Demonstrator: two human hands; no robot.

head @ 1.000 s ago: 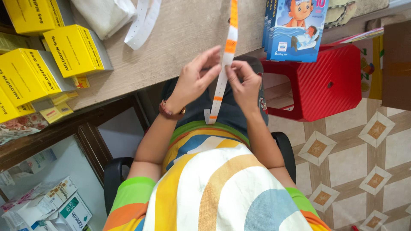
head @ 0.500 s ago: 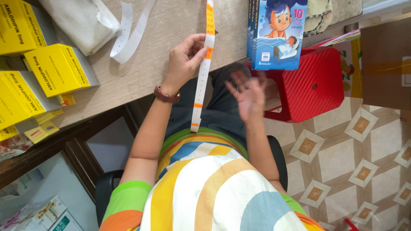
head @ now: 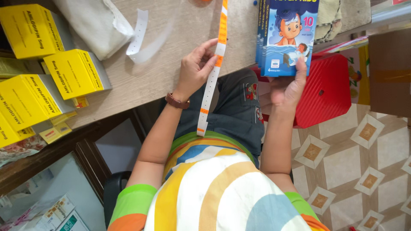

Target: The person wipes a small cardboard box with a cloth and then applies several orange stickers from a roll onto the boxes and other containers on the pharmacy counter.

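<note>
The left hand (head: 195,68) is pinching the near-far label strip (head: 212,72) while the right hand (head: 287,85) is gripping the blue box (head: 287,36) lying right of it.

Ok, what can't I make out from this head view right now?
- Orange-and-white strip: its upper end is cut off by the top edge.
- Blue box: the top is cut off; how many stand behind it is unclear.
- Right hand: fingertips hidden behind the box.
- Left hand: its grip on the strip is partly hidden.
</note>
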